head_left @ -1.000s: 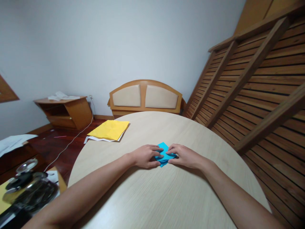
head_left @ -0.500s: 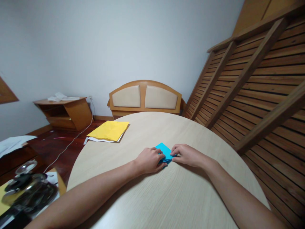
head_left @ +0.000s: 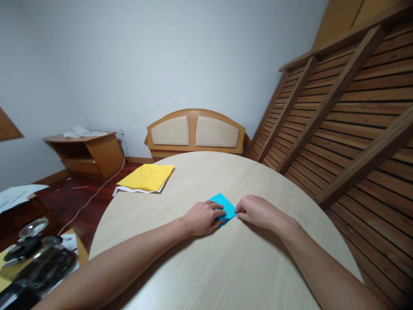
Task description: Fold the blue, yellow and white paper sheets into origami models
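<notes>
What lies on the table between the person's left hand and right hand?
In the head view, a folded blue paper lies flat on the round table between the left hand and right hand; both hands' fingertips press on it.

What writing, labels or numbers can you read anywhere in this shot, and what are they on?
None can be read.
Blue paper under the left hand and right hand: plain, no print.
Yellow paper at the edge of the round table: no print showing.
White papers on the side cabinet: too small to tell.
</notes>
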`<state>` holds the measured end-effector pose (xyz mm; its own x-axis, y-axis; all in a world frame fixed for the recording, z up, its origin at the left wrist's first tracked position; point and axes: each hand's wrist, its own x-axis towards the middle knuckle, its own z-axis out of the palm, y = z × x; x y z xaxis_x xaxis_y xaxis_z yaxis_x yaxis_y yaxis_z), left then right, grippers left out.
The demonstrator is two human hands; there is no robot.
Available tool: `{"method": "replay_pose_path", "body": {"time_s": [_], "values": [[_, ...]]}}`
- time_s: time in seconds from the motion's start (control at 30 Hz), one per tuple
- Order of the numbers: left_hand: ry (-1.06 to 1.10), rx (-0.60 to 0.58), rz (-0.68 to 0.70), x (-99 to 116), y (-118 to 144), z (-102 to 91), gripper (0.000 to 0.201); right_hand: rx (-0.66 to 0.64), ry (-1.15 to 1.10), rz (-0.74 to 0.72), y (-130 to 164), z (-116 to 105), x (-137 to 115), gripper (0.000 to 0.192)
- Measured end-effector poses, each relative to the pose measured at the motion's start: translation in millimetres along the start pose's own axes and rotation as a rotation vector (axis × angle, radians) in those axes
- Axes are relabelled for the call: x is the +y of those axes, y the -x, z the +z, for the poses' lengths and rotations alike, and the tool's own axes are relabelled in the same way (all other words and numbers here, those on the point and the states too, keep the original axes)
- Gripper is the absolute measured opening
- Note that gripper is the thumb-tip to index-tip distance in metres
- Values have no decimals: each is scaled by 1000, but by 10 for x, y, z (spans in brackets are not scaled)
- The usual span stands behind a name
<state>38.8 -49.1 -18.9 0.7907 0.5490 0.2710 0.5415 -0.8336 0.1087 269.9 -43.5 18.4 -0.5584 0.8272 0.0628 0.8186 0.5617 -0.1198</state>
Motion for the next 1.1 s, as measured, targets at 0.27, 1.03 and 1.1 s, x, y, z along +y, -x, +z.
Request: {"method": "replay_pose_path", "body": {"time_s": [0.27, 1.03, 1.1], "values": [[135, -29, 131, -107, 42, -36, 34, 73, -93, -164, -87, 166, 142, 31], [123, -53, -36, -393, 61, 71, 56, 36, -87, -65, -283, 596, 307, 49], [115, -107, -62, -389, 76, 77, 62, 18, -94, -62, -269, 560, 291, 50]]}}
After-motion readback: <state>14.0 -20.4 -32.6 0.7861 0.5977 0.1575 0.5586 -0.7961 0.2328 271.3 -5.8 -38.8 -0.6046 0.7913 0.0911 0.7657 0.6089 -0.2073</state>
